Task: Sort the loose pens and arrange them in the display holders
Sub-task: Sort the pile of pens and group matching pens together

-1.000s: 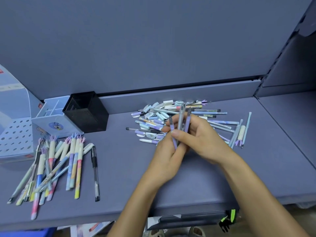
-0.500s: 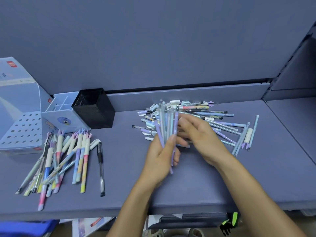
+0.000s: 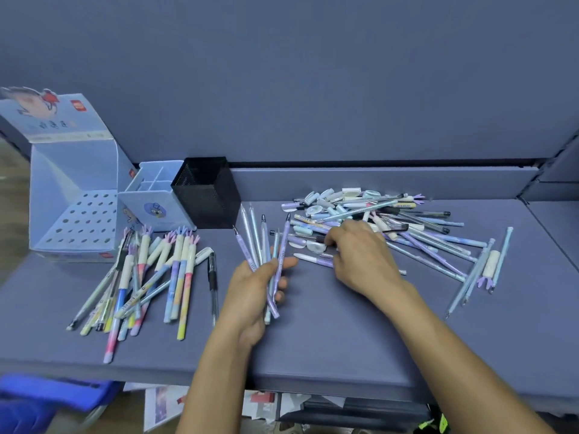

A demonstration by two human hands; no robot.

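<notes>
Pens (image 3: 283, 242) fanned up from the left hand (image 3: 250, 292), which clenched them alone; the right hand (image 3: 360, 258) had let go and reached into the loose pile (image 3: 416, 236) right of that grip, its own hold unclear. Gathering evidently continued.

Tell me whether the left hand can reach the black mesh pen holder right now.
Probably yes. The left hand, gripping a fan of pastel pens, has only bare grey shelf between it and the open-topped black mesh pen holder; nothing stands in between.
</notes>
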